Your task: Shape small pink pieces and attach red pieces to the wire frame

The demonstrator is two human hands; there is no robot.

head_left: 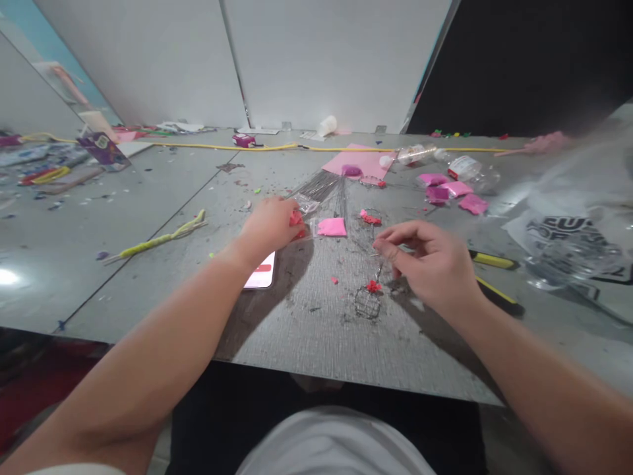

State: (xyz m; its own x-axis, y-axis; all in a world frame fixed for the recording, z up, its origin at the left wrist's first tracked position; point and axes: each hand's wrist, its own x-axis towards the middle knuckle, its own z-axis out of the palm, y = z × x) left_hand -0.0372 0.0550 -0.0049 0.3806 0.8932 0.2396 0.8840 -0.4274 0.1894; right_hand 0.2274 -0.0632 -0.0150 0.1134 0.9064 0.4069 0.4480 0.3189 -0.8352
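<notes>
My left hand (pixel 271 223) is closed, its fingertips on a soft red lump like modelling clay (pixel 297 224) beside clear wrapping. My right hand (pixel 428 260) pinches a thin wire stem (pixel 379 272). At the near end of that wire is a bent wire-mesh shape (pixel 367 303), with red clay (pixel 373 286) stuck at its neck. Another red clay piece on wire (pixel 370 218) lies just beyond my right fingertips. Between my hands sits a pink clay packet (pixel 331 227). A lit phone (pixel 262 272) lies partly under my left wrist.
Pliers (pixel 494 260) with yellow-and-black handles lie right of my right hand, near a clear plastic bag (pixel 578 224). Thin wires (pixel 324 189) fan out beside a pink sheet (pixel 359 158). Several pink packets (pixel 457 189) and clear bottles (pixel 469 170) lie behind. Twisted yellow-green strands (pixel 158 241) lie left.
</notes>
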